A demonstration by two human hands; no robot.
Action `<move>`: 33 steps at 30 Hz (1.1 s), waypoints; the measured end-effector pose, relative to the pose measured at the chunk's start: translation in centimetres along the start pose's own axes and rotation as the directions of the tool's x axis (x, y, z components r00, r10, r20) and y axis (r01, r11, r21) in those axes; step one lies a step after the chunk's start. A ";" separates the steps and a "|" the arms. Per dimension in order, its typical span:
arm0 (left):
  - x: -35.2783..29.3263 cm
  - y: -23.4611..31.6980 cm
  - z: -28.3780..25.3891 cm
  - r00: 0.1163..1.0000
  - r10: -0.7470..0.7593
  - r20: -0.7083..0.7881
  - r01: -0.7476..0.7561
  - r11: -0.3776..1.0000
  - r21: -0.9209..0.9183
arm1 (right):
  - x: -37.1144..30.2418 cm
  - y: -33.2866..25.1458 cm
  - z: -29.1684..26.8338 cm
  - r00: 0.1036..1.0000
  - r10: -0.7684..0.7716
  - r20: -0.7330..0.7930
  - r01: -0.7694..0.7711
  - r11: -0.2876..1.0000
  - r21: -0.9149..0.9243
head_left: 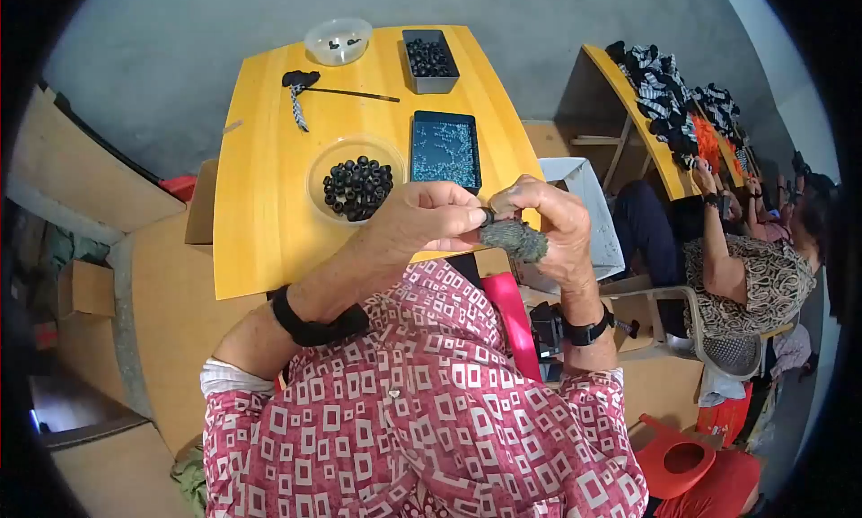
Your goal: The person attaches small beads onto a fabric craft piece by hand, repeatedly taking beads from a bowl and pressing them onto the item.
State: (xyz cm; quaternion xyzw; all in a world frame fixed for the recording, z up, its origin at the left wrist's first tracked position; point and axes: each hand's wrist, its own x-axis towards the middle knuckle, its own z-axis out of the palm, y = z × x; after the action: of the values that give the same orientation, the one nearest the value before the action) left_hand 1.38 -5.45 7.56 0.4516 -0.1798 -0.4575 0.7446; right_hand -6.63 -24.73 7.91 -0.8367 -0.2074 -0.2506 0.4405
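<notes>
Head view: grey-green fabric piece [514, 239], centre frame, pinched in right hand [552, 226]; left hand [422, 217] pinches a small black ring [486, 216] against its end. Bowl of black rings [356, 188] at 10 o'clock, within reach on yellow table [260, 177].

Left hand [422, 220] and right hand [549, 220] meet fingertip to fingertip, both pinched closed.

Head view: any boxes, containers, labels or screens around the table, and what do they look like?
Clear round bowl, table's far edge, few dark bits.
Grey rectangular tub, far right, black pieces.
Clear round bowl, table centre, black rings.
Dark flat tray, right of that, tiny pale parts.
Brown cardboard box, floor, left.
No labels or screens visible.
</notes>
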 end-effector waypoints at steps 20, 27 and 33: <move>0.7 -2.3 0.0 0.996 0.067 -0.063 -0.065 0.997 0.042 | 0.0 -0.6 1.2 0.990 -0.139 0.016 0.118 0.775 -0.621; 0.7 -3.1 -0.4 0.995 0.096 -0.004 -0.096 0.995 0.018 | -0.1 -0.5 0.9 0.988 -0.135 0.072 0.151 0.791 -0.592; 0.4 -2.3 0.1 0.998 0.055 -0.010 -0.054 0.997 0.048 | -0.1 -0.2 1.0 0.980 -0.200 0.023 0.179 0.810 -0.559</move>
State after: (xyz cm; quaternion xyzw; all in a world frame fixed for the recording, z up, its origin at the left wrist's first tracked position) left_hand 0.28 -6.23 5.65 0.4669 -0.1988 -0.4301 0.7467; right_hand -6.58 -23.80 7.50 -0.8991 -0.1993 -0.3582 0.1536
